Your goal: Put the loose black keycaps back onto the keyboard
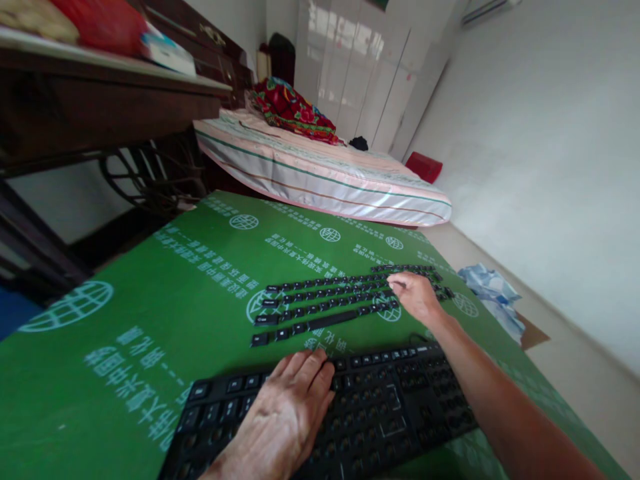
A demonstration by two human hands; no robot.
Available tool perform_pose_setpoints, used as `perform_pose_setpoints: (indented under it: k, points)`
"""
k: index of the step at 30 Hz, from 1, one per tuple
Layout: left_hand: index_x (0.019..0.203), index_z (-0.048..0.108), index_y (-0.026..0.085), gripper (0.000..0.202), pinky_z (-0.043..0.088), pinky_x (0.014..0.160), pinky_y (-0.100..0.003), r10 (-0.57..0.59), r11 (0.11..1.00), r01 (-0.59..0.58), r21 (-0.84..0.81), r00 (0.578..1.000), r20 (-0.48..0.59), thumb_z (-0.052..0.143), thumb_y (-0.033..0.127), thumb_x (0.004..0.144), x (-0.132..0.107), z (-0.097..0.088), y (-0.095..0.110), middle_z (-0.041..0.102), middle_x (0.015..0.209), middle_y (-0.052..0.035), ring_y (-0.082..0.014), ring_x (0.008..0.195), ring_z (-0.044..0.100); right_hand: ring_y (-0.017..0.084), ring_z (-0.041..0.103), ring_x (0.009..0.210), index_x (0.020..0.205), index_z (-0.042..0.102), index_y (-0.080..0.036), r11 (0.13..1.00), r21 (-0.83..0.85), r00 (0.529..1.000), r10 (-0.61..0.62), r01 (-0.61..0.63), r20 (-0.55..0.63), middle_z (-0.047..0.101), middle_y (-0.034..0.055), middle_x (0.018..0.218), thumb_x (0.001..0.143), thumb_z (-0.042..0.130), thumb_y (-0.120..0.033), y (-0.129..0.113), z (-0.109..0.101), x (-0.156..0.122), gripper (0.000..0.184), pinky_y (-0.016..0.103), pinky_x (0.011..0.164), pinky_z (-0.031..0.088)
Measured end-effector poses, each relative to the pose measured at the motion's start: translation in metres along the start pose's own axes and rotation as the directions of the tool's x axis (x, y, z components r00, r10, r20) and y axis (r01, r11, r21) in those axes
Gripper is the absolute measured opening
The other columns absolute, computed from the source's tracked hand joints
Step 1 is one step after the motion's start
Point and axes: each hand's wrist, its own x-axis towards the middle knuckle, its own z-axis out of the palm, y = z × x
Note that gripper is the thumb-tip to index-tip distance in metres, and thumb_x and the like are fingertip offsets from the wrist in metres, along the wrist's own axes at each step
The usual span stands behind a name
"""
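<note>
Honestly, keycaps (333, 321) 12 o'clock from the keyboard (360, 407) look light, stiff, side-pinchable; left hand (285, 410) narrow-fingered, right hand (415, 292) bunched, can't tell what's inside.

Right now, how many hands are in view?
2. The left hand rests on the black keyboard; the right hand is at the rows of loose keycaps beyond it. Both are partly visible, and no others appear hidden.
</note>
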Motion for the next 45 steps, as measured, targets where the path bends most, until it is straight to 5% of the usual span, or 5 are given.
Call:
perform_pose_setpoints:
  k: [8, 18, 30, 36, 45]
  points:
    - [0.109, 0.062, 0.019, 0.028, 0.051, 0.087, -0.042, 0.015, 0.999, -0.013, 0.036, 0.997, -0.082, 0.04, 0.02, 0.092, -0.005, 0.013, -0.003, 0.064, 0.112, -0.0089, -0.0253, 0.101, 0.061, 0.018, 0.061, 0.086, 0.085, 0.074, -0.025, 0.941, -0.292, 0.958, -0.088, 0.169, 0.273, 0.069, 0.0029, 0.089, 0.082, 0.057, -0.019, 0.017, 0.007, 0.067, 0.019, 0.025, 0.074, 0.045]
    - [0.107, 0.063, 0.02, 0.025, 0.053, 0.086, -0.039, 0.01, 0.999, -0.011, 0.045, 1.0, 0.029, 0.046, 0.02, 0.089, 0.0, -0.001, -0.001, 0.066, 0.11, -0.0066, -0.0234, 0.099, 0.062, 0.021, 0.058, 0.098, 0.091, 0.074, -0.026, 0.86, -0.384, 0.882, -0.146, 0.337, 0.449, 0.07, 0.0031, 0.098, 0.079, 0.063, -0.018, 0.025, 0.021, 0.095, 0.019, 0.028, 0.085, 0.044]
    - [0.105, 0.063, 0.02, 0.023, 0.052, 0.086, -0.039, -0.017, 0.999, 0.018, 0.031, 0.999, -0.032, 0.044, 0.02, 0.091, -0.003, 0.007, -0.001, 0.066, 0.108, -0.006, -0.0234, 0.098, 0.061, 0.021, 0.06, 0.103, 0.097, 0.074, -0.025, 0.841, -0.388, 0.848, -0.145, 0.378, 0.511, 0.07, 0.0052, 0.101, 0.076, 0.066, -0.019, 0.034, 0.033, 0.108, 0.023, 0.026, 0.086, 0.045]
    - [0.1, 0.064, 0.019, 0.028, 0.052, 0.081, -0.039, 0.022, 0.999, -0.014, 0.043, 0.984, -0.177, 0.037, 0.022, 0.093, -0.005, 0.02, -0.004, 0.067, 0.103, -0.007, -0.0233, 0.092, 0.062, 0.02, 0.062, 0.097, 0.087, 0.075, -0.025, 0.858, -0.378, 0.856, -0.127, 0.349, 0.502, 0.071, 0.0038, 0.093, 0.073, 0.07, -0.02, 0.027, 0.035, 0.112, 0.016, 0.025, 0.081, 0.045]
    - [0.104, 0.064, 0.018, 0.025, 0.054, 0.084, -0.039, 0.001, 1.0, 0.0, 0.003, 1.0, -0.017, 0.043, 0.019, 0.09, 0.001, 0.0, 0.001, 0.067, 0.106, -0.0067, -0.0232, 0.095, 0.063, 0.017, 0.064, 0.078, 0.079, 0.073, -0.021, 0.935, -0.285, 0.912, -0.084, 0.212, 0.402, 0.071, 0.0015, 0.082, 0.072, 0.07, -0.019, 0.0, 0.023, 0.111, 0.008, 0.024, 0.068, 0.046]
